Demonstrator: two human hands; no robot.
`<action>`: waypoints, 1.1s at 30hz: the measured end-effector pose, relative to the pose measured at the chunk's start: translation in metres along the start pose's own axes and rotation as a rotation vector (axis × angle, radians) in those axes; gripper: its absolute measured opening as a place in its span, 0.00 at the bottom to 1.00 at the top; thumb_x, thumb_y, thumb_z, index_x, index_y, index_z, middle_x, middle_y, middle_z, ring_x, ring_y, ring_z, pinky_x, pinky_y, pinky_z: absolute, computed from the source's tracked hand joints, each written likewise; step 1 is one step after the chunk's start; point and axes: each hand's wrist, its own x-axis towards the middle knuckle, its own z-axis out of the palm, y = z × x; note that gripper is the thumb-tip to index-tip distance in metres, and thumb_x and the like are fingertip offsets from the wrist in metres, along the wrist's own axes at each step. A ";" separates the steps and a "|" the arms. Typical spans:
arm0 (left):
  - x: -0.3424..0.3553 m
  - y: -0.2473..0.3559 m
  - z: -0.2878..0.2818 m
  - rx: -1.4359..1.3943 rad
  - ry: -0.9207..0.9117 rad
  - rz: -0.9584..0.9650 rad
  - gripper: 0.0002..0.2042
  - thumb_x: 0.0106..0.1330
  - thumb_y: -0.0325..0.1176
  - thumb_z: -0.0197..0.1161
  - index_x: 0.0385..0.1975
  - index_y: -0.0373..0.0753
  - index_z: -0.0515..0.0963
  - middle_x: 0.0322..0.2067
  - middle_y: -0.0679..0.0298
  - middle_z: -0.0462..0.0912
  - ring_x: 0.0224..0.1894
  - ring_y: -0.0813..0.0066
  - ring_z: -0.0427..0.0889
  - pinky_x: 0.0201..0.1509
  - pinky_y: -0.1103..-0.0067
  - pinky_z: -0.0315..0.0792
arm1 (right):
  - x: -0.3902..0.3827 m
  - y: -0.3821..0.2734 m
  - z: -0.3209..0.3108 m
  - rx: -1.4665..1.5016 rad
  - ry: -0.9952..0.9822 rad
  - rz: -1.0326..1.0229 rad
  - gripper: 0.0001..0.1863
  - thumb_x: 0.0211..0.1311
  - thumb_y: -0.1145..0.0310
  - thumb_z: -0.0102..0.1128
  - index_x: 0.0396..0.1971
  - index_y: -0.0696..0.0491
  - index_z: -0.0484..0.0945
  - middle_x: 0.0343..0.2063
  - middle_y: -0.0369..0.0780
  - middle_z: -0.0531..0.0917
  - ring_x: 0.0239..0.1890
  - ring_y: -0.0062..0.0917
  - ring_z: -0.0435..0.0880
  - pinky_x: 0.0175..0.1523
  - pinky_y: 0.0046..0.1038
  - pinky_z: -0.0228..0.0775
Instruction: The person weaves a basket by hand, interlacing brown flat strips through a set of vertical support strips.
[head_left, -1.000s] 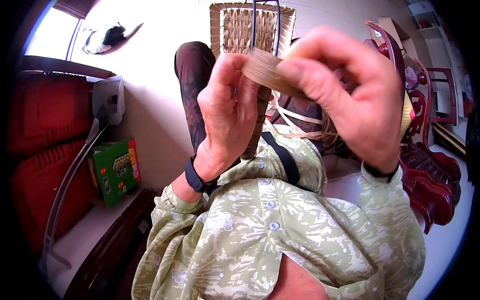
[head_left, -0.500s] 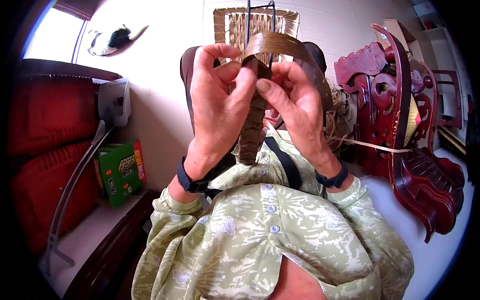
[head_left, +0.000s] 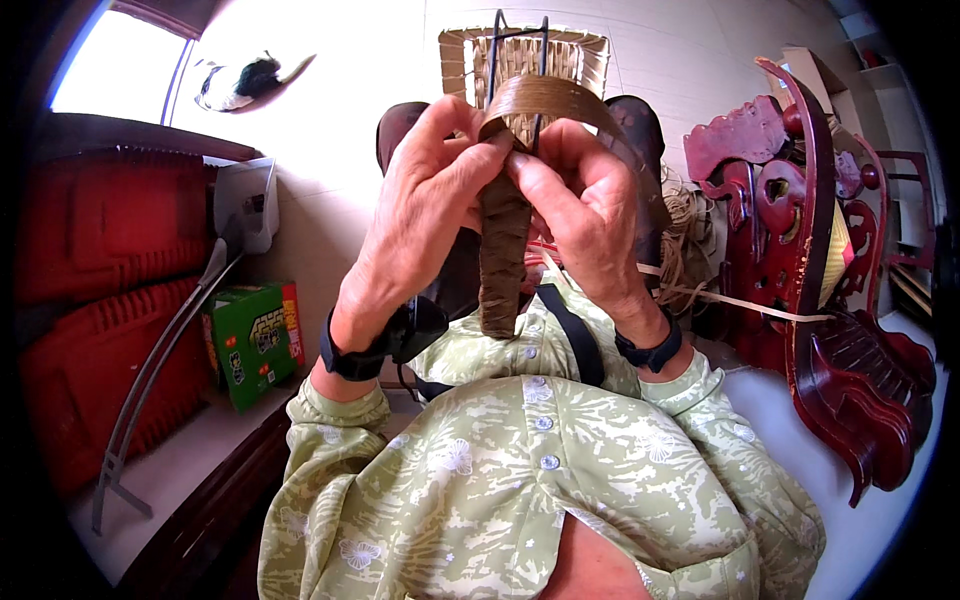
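A black wire frame (head_left: 546, 45) stands between my hands, its near length covered by a flat, brown woven-looking wrapping (head_left: 503, 260) that points toward my chest. From the top of this wrapping, a broad brown strip (head_left: 550, 97) arches up and over to the right. My left hand (head_left: 425, 205) pinches the fold of the strip at the left edge, thumb and fingers closed. On the other side, my right hand (head_left: 585, 205) presses its thumb against the same fold, its other fingers curled behind. The strip's lower right part passes behind my right hand.
Beyond the frame lies a rectangular woven basket (head_left: 455, 65). Loose pale strands (head_left: 685, 225) lie right of my knees, beside carved dark-red wooden furniture (head_left: 800, 250). Left are red ribbed cushions (head_left: 110, 240), a green box (head_left: 250, 345) and a black-and-white animal (head_left: 240, 82) on the floor.
My right thumb has shifted left onto the fold, and my left fingers have closed in on it. The wrapping has turned slightly, showing more of its face. The whole view has shifted a little.
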 end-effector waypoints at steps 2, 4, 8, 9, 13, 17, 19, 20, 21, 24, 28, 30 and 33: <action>0.001 0.004 -0.001 -0.065 -0.043 -0.030 0.07 0.67 0.34 0.54 0.36 0.37 0.68 0.27 0.67 0.74 0.27 0.85 0.71 0.27 0.87 0.69 | 0.001 0.001 0.004 -0.075 0.048 -0.019 0.06 0.55 0.73 0.60 0.23 0.58 0.75 0.16 0.31 0.74 0.20 0.10 0.69 0.23 0.17 0.61; 0.002 0.000 -0.001 -0.020 -0.014 0.007 0.07 0.66 0.34 0.55 0.34 0.36 0.68 0.26 0.68 0.73 0.26 0.87 0.69 0.26 0.87 0.67 | 0.000 0.001 0.005 -0.196 0.046 -0.010 0.08 0.53 0.73 0.60 0.20 0.58 0.72 0.14 0.31 0.72 0.19 0.10 0.68 0.22 0.17 0.60; 0.007 -0.010 0.003 0.142 0.080 0.156 0.09 0.67 0.34 0.55 0.30 0.35 0.69 0.23 0.72 0.68 0.25 0.88 0.63 0.24 0.86 0.61 | 0.000 0.001 0.008 -0.192 0.067 -0.013 0.10 0.51 0.74 0.61 0.18 0.57 0.69 0.11 0.32 0.70 0.16 0.11 0.67 0.20 0.19 0.59; 0.007 -0.013 0.004 0.169 0.099 0.155 0.09 0.67 0.34 0.55 0.30 0.34 0.69 0.23 0.72 0.67 0.25 0.89 0.62 0.24 0.86 0.59 | 0.001 0.001 0.008 -0.257 0.080 -0.048 0.11 0.51 0.74 0.61 0.17 0.57 0.67 0.11 0.33 0.69 0.16 0.12 0.67 0.20 0.20 0.60; -0.004 -0.010 0.002 0.077 0.097 0.128 0.09 0.70 0.36 0.53 0.35 0.36 0.68 0.21 0.73 0.66 0.23 0.90 0.62 0.23 0.87 0.60 | 0.006 -0.005 0.013 -0.453 0.120 -0.128 0.13 0.50 0.75 0.60 0.15 0.56 0.63 0.10 0.34 0.68 0.14 0.14 0.66 0.19 0.22 0.60; -0.002 -0.008 -0.017 -0.121 -0.054 0.043 0.10 0.71 0.36 0.51 0.46 0.38 0.65 0.24 0.71 0.72 0.25 0.88 0.71 0.26 0.87 0.68 | 0.006 -0.005 0.017 -0.428 0.104 -0.109 0.13 0.49 0.76 0.59 0.15 0.56 0.63 0.09 0.33 0.65 0.14 0.13 0.63 0.19 0.23 0.58; 0.005 -0.007 -0.025 -0.131 -0.123 -0.034 0.17 0.70 0.37 0.53 0.55 0.40 0.65 0.30 0.69 0.78 0.29 0.85 0.77 0.30 0.85 0.74 | 0.007 -0.007 0.016 -0.377 0.090 -0.078 0.13 0.49 0.75 0.59 0.15 0.56 0.63 0.10 0.32 0.64 0.15 0.12 0.62 0.19 0.23 0.56; 0.011 -0.008 -0.029 -0.167 -0.179 -0.048 0.18 0.69 0.37 0.54 0.55 0.40 0.66 0.31 0.69 0.78 0.29 0.85 0.78 0.30 0.85 0.74 | 0.007 -0.008 0.016 -0.369 0.087 -0.065 0.13 0.49 0.75 0.59 0.15 0.56 0.63 0.10 0.32 0.64 0.15 0.12 0.62 0.19 0.23 0.56; 0.019 -0.013 -0.032 -0.203 -0.235 -0.061 0.18 0.68 0.38 0.56 0.56 0.41 0.67 0.31 0.69 0.78 0.30 0.85 0.78 0.30 0.85 0.74 | 0.007 -0.008 0.016 -0.361 0.084 -0.052 0.13 0.49 0.75 0.59 0.15 0.56 0.63 0.10 0.32 0.64 0.15 0.12 0.62 0.19 0.23 0.56; 0.049 -0.036 -0.041 -0.339 -0.368 -0.070 0.14 0.63 0.35 0.62 0.46 0.39 0.76 0.33 0.70 0.79 0.34 0.85 0.77 0.36 0.86 0.73 | 0.007 -0.005 0.016 -0.353 0.084 -0.056 0.13 0.49 0.75 0.59 0.15 0.56 0.63 0.10 0.31 0.63 0.16 0.12 0.61 0.19 0.22 0.55; 0.062 -0.048 -0.031 -0.647 -0.396 0.068 0.14 0.60 0.32 0.58 0.43 0.31 0.75 0.36 0.61 0.79 0.40 0.72 0.77 0.50 0.77 0.69 | 0.008 -0.004 0.015 -0.259 0.068 0.033 0.13 0.50 0.75 0.59 0.15 0.55 0.63 0.11 0.28 0.63 0.17 0.09 0.60 0.19 0.20 0.53; 0.056 -0.050 -0.022 -0.782 -0.263 0.087 0.14 0.59 0.33 0.56 0.41 0.31 0.75 0.38 0.59 0.78 0.42 0.67 0.76 0.52 0.74 0.68 | 0.006 -0.004 0.017 -0.212 0.050 0.120 0.13 0.51 0.76 0.59 0.15 0.55 0.63 0.11 0.28 0.63 0.17 0.09 0.60 0.19 0.19 0.52; 0.058 -0.057 -0.029 -1.189 -0.303 0.058 0.08 0.61 0.36 0.56 0.26 0.38 0.72 0.25 0.67 0.72 0.41 0.66 0.74 0.55 0.67 0.65 | 0.007 0.000 0.014 -0.153 0.007 0.117 0.13 0.52 0.76 0.59 0.16 0.54 0.63 0.12 0.27 0.63 0.18 0.08 0.59 0.20 0.18 0.51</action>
